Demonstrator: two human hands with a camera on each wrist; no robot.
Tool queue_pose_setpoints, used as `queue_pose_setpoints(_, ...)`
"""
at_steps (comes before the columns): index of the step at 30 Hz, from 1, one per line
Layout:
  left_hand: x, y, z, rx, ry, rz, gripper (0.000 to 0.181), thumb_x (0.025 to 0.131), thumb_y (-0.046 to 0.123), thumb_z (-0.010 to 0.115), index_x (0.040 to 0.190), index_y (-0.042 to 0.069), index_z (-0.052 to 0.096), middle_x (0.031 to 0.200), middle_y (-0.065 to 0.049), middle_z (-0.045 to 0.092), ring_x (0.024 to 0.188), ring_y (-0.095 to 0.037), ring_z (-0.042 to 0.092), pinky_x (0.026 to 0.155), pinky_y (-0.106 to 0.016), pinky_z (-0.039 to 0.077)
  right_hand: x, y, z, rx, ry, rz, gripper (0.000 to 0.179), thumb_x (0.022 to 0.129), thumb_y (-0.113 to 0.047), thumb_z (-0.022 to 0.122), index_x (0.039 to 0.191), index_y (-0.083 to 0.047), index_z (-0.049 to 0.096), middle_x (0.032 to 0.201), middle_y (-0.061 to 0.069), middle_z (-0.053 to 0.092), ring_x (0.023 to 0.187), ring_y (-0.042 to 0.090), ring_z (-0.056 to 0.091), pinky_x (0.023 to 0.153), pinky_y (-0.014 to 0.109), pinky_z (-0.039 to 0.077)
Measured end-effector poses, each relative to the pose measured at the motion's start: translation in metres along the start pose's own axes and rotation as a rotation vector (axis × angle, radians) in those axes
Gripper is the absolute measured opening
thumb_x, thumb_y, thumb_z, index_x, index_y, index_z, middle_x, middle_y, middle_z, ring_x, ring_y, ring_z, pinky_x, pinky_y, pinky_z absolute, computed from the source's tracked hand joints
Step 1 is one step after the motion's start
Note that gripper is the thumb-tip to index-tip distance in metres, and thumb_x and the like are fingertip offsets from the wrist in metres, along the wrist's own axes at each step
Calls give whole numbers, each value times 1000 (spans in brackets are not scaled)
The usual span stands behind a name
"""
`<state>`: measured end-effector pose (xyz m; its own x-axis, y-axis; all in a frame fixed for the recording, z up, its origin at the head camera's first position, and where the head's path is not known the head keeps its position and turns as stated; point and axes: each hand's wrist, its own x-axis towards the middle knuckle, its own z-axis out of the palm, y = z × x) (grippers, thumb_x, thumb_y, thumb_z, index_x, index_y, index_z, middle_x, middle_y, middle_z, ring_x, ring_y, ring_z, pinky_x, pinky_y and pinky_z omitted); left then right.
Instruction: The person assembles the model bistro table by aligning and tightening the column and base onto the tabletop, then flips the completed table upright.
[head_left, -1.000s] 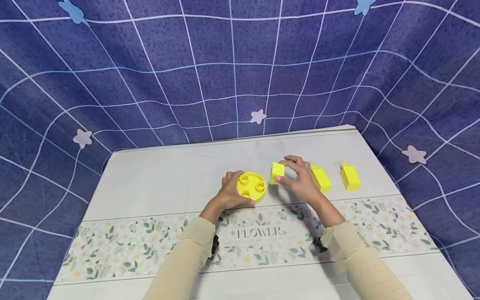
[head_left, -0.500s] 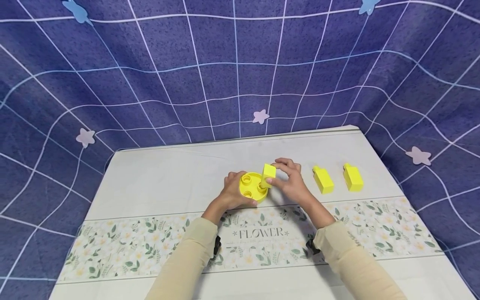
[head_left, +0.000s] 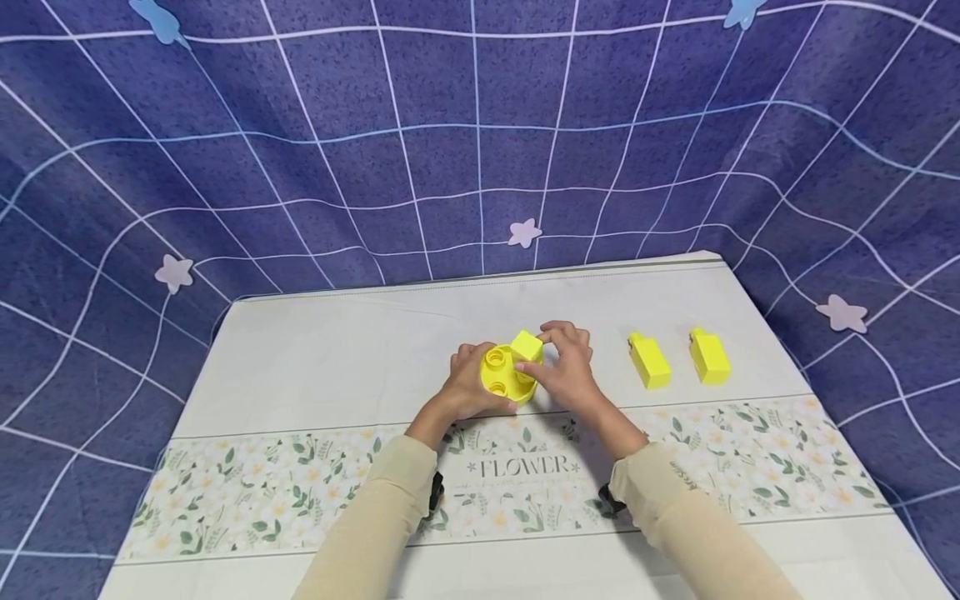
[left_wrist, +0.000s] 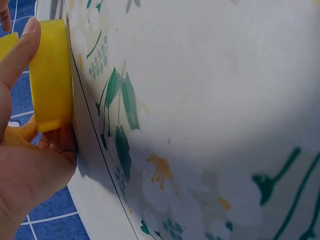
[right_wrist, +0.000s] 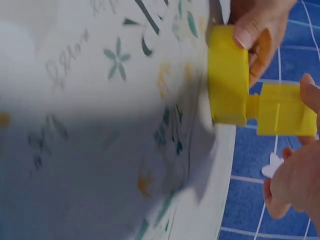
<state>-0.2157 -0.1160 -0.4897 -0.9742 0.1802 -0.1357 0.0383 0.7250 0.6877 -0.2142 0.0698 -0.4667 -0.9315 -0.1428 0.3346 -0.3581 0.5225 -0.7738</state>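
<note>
My left hand [head_left: 463,390] grips a round yellow plastic base [head_left: 495,375] from its left side, thumb at the near edge and fingers round the far side. Two ring-shaped sockets of the base show; a third is covered. In the left wrist view the base [left_wrist: 51,75] stands out as a thick disc on the cloth. Between thumb and fingers my right hand [head_left: 567,371] pinches a yellow rectangular block [head_left: 527,344] over the right-hand socket. The right wrist view shows the block's narrow neck meeting the face of the base [right_wrist: 228,75], with the block [right_wrist: 280,110] standing upright from it.
Two more yellow blocks with narrow necks, a nearer one [head_left: 651,362] and a farther-right one [head_left: 710,358], lie right of my hands. A white tablecloth [head_left: 337,358] with a floral band covers the table. Blue gridded curtain [head_left: 420,167] hangs behind and at both sides.
My right hand has moved left with the block, from beside the base onto its right-hand socket, and has turned the block. The left hand keeps its grip on the base.
</note>
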Motion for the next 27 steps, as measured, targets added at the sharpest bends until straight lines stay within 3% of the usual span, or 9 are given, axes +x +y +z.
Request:
queue_pose_setpoints(7,-1,2,0,5,-3,23,102,43,43,84,130,27,35,112,3,34,100,-14,27,84,-33,35,0,-5,7,-150,2,12,42,67,-40,73,90,-11,51,117,8,43,107,26,29,87,46,17)
queue_pose_setpoints(13,-2,1,-1,-6,-14,55,102,44,40,85,131,25,34,114,0,33,99,-16,27,82,-33,35,5,-7,-2,-100,-146,-13,64,71,-40,69,126,-17,46,136,11,27,115,29,22,85,50,17)
queue_pose_setpoints(15,-2,0,-1,-10,-17,63,102,44,40,85,131,24,33,116,0,33,100,-16,27,83,-33,35,8,-7,-5,-71,-196,-29,63,75,-37,67,130,-20,43,140,10,22,118,30,19,85,51,17)
queue_pose_setpoints(18,-2,-1,0,-18,-20,58,102,44,42,84,131,26,33,115,1,33,100,-15,27,83,-33,35,13,-5,-5,-47,-215,-23,54,76,-31,66,126,-20,48,140,10,22,119,31,18,87,54,15)
queue_pose_setpoints(21,-1,-1,0,-16,-23,39,103,43,44,84,131,27,33,113,2,33,100,-15,27,83,-34,36,17,-2,-1,-56,-167,30,45,72,-33,70,109,-15,52,131,10,32,116,29,20,88,52,13)
queue_pose_setpoints(24,0,-2,0,2,-19,21,105,42,47,83,132,28,32,113,3,32,100,-15,27,84,-34,36,18,-1,4,-103,-105,99,47,67,-43,72,94,-13,45,111,6,39,104,24,26,87,47,15)
queue_pose_setpoints(27,0,-2,0,11,-17,15,105,42,46,84,131,28,32,112,3,32,99,-14,27,83,-32,36,16,0,4,-133,-99,116,53,67,-48,70,94,-11,43,103,4,37,98,23,26,86,45,16)
